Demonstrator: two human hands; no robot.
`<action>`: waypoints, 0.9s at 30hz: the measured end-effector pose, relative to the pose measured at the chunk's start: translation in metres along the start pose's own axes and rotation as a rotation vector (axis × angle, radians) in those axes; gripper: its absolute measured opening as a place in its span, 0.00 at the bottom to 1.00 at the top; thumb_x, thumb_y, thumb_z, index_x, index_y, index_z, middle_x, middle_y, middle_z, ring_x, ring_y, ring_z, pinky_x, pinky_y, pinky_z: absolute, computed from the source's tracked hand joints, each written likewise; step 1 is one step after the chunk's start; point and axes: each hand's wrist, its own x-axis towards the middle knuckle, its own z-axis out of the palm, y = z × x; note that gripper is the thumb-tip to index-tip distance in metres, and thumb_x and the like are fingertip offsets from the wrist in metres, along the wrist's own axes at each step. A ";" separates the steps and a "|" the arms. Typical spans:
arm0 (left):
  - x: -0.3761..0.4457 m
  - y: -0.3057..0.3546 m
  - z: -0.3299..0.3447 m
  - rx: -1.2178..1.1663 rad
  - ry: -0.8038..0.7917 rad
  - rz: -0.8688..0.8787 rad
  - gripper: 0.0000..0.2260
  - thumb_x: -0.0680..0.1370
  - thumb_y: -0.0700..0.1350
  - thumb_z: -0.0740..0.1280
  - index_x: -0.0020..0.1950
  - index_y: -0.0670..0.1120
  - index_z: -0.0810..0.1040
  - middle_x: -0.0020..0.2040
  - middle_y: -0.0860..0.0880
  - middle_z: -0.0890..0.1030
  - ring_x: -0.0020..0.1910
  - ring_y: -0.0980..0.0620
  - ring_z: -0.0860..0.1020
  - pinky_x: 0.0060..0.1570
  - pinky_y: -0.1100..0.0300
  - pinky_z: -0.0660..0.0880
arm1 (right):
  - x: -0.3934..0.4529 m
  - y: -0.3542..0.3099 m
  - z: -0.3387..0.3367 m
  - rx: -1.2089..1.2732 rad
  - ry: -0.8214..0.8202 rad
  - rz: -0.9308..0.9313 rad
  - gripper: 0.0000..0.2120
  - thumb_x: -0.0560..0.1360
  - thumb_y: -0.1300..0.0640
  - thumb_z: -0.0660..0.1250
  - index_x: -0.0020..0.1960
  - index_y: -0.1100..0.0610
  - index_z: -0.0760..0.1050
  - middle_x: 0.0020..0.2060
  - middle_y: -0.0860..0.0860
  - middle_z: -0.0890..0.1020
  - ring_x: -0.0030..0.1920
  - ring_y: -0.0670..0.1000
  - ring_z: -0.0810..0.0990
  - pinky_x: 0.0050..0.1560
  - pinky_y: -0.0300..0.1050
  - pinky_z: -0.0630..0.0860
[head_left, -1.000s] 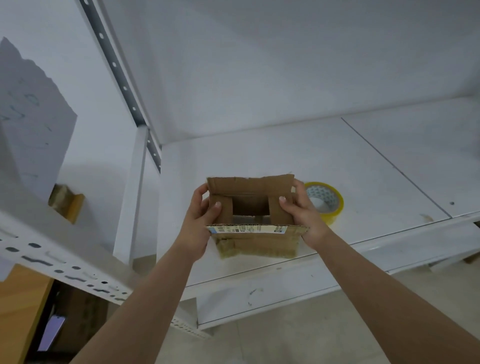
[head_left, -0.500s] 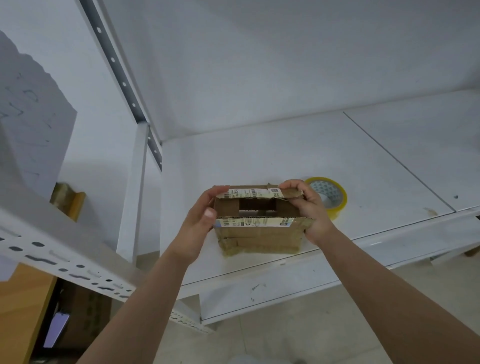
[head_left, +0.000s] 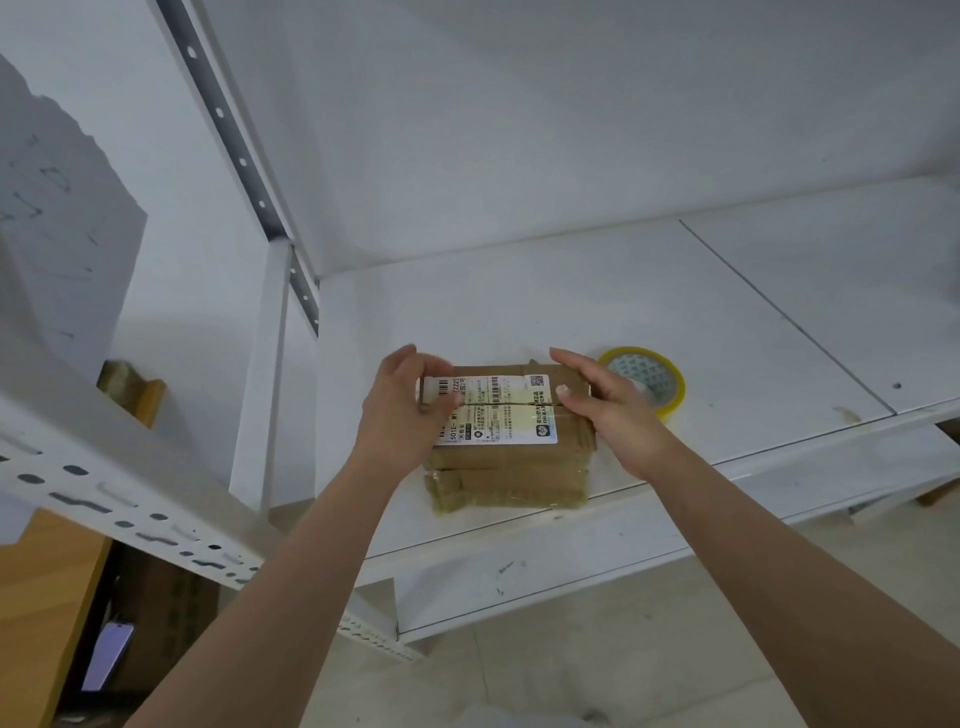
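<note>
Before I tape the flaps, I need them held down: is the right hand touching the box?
Touching. The head view shows the right hand lying along the right edge of the box, with its thumb pressed flat on the box top.

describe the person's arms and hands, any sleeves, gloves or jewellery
The left hand and right hand are bare: no gloves, rings, watch or bracelets in view. No sleeves show; the left arm and right arm are uncovered down to the frame edge. The right thumbnail looks short and unpainted.
</note>
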 end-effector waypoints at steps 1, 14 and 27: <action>0.002 0.004 -0.001 0.126 -0.025 0.068 0.15 0.75 0.53 0.71 0.61 0.57 0.74 0.74 0.50 0.65 0.76 0.49 0.59 0.72 0.53 0.56 | 0.000 -0.001 0.000 0.004 0.001 0.000 0.19 0.78 0.64 0.66 0.61 0.43 0.76 0.52 0.44 0.84 0.56 0.46 0.82 0.54 0.38 0.79; 0.019 0.021 -0.015 0.686 -0.256 0.324 0.52 0.61 0.80 0.59 0.79 0.60 0.48 0.73 0.50 0.64 0.71 0.45 0.62 0.68 0.47 0.60 | 0.014 -0.017 -0.020 -0.033 0.173 0.009 0.12 0.81 0.51 0.63 0.64 0.46 0.74 0.65 0.47 0.76 0.66 0.47 0.73 0.70 0.44 0.67; 0.012 -0.006 -0.044 0.839 -0.312 0.154 0.51 0.62 0.78 0.63 0.79 0.61 0.47 0.73 0.52 0.63 0.71 0.47 0.61 0.69 0.47 0.60 | 0.046 0.015 0.017 -1.074 -0.223 0.081 0.24 0.82 0.60 0.55 0.77 0.52 0.61 0.75 0.57 0.62 0.73 0.60 0.63 0.72 0.49 0.62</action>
